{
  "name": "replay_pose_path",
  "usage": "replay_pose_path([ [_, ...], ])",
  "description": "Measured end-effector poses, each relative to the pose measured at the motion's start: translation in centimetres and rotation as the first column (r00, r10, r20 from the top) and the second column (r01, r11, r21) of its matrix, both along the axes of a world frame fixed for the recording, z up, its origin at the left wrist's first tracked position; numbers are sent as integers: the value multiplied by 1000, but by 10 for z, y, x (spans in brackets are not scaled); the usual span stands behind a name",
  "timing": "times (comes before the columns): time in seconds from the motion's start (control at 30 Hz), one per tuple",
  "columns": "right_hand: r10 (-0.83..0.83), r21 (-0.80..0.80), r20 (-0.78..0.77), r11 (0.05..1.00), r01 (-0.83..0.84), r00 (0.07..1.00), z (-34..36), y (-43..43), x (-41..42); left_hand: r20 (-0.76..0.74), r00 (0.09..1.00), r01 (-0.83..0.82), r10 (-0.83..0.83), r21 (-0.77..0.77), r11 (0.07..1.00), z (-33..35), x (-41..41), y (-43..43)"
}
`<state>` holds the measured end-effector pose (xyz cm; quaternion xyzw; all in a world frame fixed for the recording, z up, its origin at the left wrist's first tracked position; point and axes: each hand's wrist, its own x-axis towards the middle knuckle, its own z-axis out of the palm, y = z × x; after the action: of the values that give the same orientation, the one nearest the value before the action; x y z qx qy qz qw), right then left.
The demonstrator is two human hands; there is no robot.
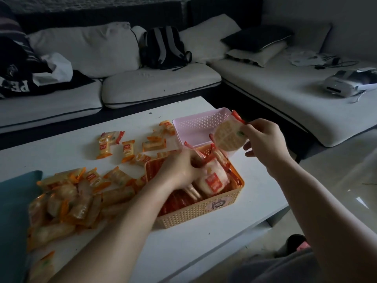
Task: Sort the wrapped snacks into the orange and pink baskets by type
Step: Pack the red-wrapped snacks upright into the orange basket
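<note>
The orange basket [204, 214] stands on the white table [204, 248] and holds several red-wrapped round crackers [216, 179]. Behind it sits the pink basket [195, 124], which looks empty. My right hand [265, 142] pinches a red-wrapped round cracker [228, 135] by its edge, above the gap between the two baskets. My left hand [181, 170] reaches into the orange basket, its fingers curled round a red-wrapped snack [201, 158]; the grip is blurred. Many orange-wrapped snacks [81, 193] lie heaped at the left, and several more [128, 148] are scattered behind.
A teal cushion [14, 221] lies at the table's left edge. A sofa with white cushions [159, 86] and a dark backpack [163, 48] runs behind the table. A white device [344, 84] rests on the right-hand sofa seat. Glossy floor shows at the right.
</note>
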<state>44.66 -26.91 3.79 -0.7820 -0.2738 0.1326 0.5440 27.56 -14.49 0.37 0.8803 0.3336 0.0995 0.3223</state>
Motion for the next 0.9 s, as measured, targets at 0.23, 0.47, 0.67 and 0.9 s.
replay_pose_path([
  [0.23,35,19,-122,999,-33,992,-2,6,-8,329,827,-217,455,-561,799,12,-38,32],
  [0.47,190,-204,11,962,-183,982,-2,9,-19,166,817,-539,552,-119,834,-16,-62,30],
  [0.67,341,-423,247,880,-216,907,-14,18,-39,247,896,-439,370,348,829,-22,-59,15],
  [0.9,581,-667,203,671,-323,788,-31,18,-47,224,968,-34,-110,556,830,-19,-39,-6],
])
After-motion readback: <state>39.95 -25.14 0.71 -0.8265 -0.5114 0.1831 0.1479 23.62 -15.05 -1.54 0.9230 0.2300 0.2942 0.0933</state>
